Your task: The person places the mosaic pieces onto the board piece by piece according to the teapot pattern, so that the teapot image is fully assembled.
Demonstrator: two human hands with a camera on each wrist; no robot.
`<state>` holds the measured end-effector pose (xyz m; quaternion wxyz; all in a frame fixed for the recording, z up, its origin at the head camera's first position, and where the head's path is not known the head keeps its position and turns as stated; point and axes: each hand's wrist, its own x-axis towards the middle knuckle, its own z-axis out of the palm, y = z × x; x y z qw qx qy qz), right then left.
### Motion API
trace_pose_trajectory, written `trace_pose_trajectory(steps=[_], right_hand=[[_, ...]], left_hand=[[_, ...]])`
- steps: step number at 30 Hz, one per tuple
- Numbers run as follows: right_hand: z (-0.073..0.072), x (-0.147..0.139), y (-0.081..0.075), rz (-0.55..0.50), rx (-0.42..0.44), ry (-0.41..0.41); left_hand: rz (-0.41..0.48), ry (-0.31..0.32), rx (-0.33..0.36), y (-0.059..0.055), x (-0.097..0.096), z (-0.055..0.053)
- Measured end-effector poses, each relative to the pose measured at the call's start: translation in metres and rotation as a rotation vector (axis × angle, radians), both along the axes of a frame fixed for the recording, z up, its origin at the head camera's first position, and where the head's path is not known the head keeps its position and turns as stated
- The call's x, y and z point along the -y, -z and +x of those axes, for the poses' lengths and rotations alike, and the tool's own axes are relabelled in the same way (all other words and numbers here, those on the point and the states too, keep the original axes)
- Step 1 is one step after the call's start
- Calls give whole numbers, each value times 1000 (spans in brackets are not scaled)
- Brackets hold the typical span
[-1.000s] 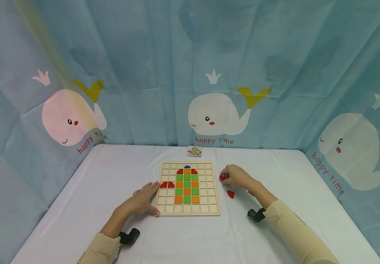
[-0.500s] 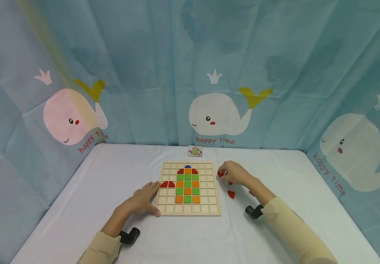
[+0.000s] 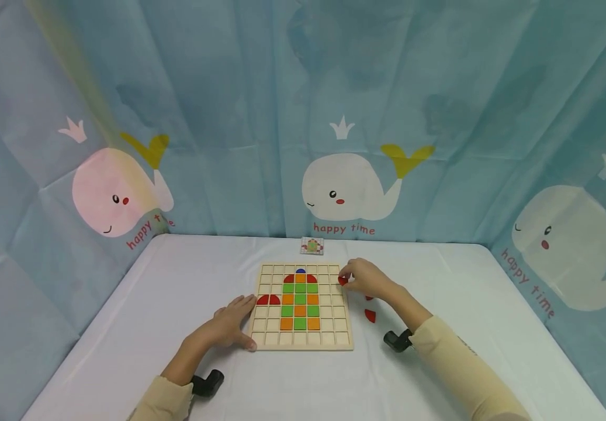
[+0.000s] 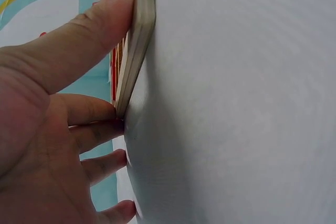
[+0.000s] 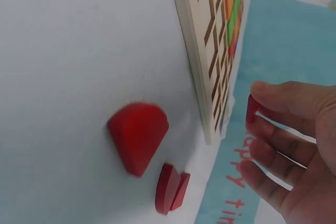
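Note:
Between thumb and fingertips my right hand (image 3: 367,278) pinches a red quarter-circle tile (image 5: 251,108), over the right edge of the wooden grid board (image 3: 335,338) near its far corner. Along the board's left side lies my left hand (image 3: 228,325), fingers extended against the edge and thumb at the near corner. Orange and green square tiles (image 3: 300,299) fill the middle columns, with a blue piece (image 3: 300,271) on top and a red tile (image 3: 311,279) at each side of the upper orange square. Two more red tiles (image 3: 268,300) sit in cells at the left.
Loose red quarter-circle tiles (image 5: 137,137) lie on the white tablecloth (image 3: 303,386) right of the board, some partly hidden by the right arm in the head view. A small picture card (image 3: 312,246) lies behind the board, before the blue whale-print curtain (image 3: 239,193).
My right hand has carried the red tile leftward from the tablecloth to the board's right edge. The left hand keeps its place at the board, and the head view has tilted slightly.

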<state>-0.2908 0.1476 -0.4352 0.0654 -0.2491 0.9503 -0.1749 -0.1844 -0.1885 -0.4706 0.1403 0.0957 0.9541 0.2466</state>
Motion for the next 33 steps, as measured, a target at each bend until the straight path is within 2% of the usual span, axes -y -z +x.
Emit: trace_pose_trajectory(steps=[8, 15, 21, 27, 33], right_hand=[[0, 12, 0, -15, 2, -47], [1, 17, 2, -19, 11, -48], [3, 21, 3, -10, -15, -67], [4, 27, 0, -2, -67, -123], [7, 39, -4, -18, -66, -161]], left_hand=[[-7, -10, -6, 0, -1, -1], [-7, -10, 0, 2, -1, 0], [-5, 0, 2, -1, 0, 1], [-12, 6, 4, -2, 0, 0], [-13, 0, 8, -2, 0, 0]])
